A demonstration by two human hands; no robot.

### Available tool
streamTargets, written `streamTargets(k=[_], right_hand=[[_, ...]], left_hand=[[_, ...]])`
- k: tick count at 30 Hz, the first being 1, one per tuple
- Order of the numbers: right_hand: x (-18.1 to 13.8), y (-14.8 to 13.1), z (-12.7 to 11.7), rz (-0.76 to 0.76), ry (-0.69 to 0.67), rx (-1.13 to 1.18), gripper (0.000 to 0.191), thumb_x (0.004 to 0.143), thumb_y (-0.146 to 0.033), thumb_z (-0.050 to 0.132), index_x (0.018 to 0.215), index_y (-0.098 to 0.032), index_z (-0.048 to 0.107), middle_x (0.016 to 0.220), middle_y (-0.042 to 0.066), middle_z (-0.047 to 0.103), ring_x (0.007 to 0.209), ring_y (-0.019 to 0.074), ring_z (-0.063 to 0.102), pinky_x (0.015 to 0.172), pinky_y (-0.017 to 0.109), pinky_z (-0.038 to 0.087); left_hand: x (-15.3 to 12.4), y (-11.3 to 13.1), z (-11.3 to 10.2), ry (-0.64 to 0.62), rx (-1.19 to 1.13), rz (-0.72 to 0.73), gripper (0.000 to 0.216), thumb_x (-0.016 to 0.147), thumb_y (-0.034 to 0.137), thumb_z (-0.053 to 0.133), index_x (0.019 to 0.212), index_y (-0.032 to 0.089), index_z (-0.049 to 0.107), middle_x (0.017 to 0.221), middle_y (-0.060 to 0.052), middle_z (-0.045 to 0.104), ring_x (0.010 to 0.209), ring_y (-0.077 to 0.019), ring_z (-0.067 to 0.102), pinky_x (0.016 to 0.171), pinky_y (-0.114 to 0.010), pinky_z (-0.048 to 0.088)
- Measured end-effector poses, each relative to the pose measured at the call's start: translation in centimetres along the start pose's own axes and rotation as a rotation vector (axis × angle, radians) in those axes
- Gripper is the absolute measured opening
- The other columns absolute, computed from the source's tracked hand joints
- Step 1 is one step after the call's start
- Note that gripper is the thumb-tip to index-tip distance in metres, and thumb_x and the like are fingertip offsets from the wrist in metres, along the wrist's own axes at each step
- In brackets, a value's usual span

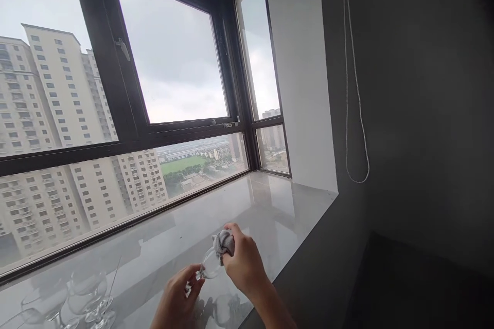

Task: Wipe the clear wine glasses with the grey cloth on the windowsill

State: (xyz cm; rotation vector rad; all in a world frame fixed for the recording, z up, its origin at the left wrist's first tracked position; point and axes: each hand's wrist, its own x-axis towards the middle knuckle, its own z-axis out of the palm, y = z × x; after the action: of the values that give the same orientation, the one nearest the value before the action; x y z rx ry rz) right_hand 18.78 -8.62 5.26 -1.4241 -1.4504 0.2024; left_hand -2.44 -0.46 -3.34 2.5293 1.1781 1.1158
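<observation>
Low in the middle of the head view, a clear glass is held tilted above the sill. My left hand grips it at its lower end, with the fingers closed. A bunched grey cloth is clutched in my right hand, pressed at the mouth of the glass. How far the cloth reaches inside is hard to make out. Below the hands, the shiny sill shows a blurred reflection of them.
Several clear stemmed glasses stand at the lower left on the glossy windowsill, a thin stick among them. Dark-framed windows rise behind. A beaded blind cord hangs at the right wall. The sill's front edge runs close to my right arm.
</observation>
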Motion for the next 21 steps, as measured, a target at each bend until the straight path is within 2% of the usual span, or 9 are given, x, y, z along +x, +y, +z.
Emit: streamTargets(k=[6, 14, 21], right_hand=[[-0.2, 0.1, 0.4, 0.038, -0.011, 0.014, 0.055, 0.072, -0.006, 0.052, 0.123, -0.025, 0.059, 0.096, 0.007, 0.073, 0.092, 0.0239, 0.069, 0.076, 0.027, 0.045], [0.3, 1.1, 1.1, 0.022, -0.017, 0.027, 0.058, 0.073, -0.008, 0.052, 0.127, -0.026, 0.057, 0.096, 0.006, 0.073, 0.093, 0.0243, 0.069, 0.077, 0.027, 0.046], [0.0, 1.5, 1.3, 0.014, -0.023, 0.003, 0.057, 0.075, -0.011, 0.05, 0.13, -0.026, 0.054, 0.098, 0.007, 0.073, 0.09, 0.0247, 0.069, 0.072, 0.027, 0.047]], left_hand=[[0.1, 1.5, -0.9, -0.004, 0.011, 0.001, 0.022, 0.088, 0.037, 0.055, 0.093, 0.021, 0.069, 0.07, -0.001, 0.065, 0.063, -0.0137, 0.06, 0.061, -0.022, 0.046], [-0.1, 0.7, -0.3, -0.008, 0.048, -0.039, 0.016, 0.086, 0.031, 0.057, 0.093, 0.023, 0.068, 0.071, -0.002, 0.065, 0.065, -0.0152, 0.059, 0.06, -0.024, 0.045], [-0.1, 1.8, -0.6, -0.01, 0.034, -0.07, 0.016, 0.08, 0.023, 0.06, 0.093, 0.023, 0.07, 0.07, -0.001, 0.066, 0.063, -0.0146, 0.059, 0.06, -0.023, 0.046]])
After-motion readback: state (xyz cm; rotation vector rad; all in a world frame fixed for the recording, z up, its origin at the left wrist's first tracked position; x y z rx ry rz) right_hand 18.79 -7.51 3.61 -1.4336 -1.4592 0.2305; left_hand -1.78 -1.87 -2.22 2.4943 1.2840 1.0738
